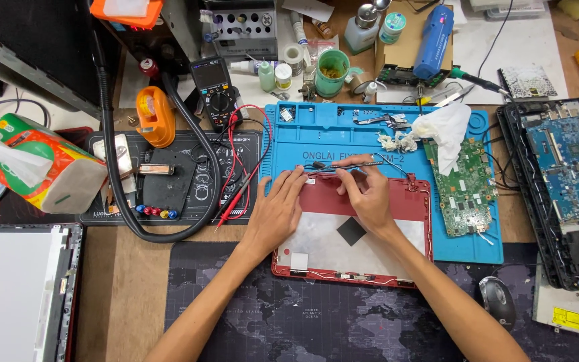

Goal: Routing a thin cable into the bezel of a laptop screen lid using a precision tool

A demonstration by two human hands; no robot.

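A red laptop lid shell (pixel 316 265) lies open-side up on the bench, with a silver foil lining and a small black square pad (pixel 350 230) in its middle. My left hand (pixel 277 208) rests flat on the shell's upper left edge, fingertips at the hinge area. My right hand (pixel 368 194) sits at the upper middle edge, with its fingers pinched on a thin black cable (pixel 343 167) that runs along the top of the shell.
A blue silicone work mat (pixel 316 134) lies under the shell's far edge, carrying a green circuit board (pixel 467 194) and crumpled white tissue (pixel 443 131). A multimeter (pixel 214 90) with red leads stands at left. An opened laptop base (pixel 564 181) is at right, a mouse (pixel 497 298) near it.
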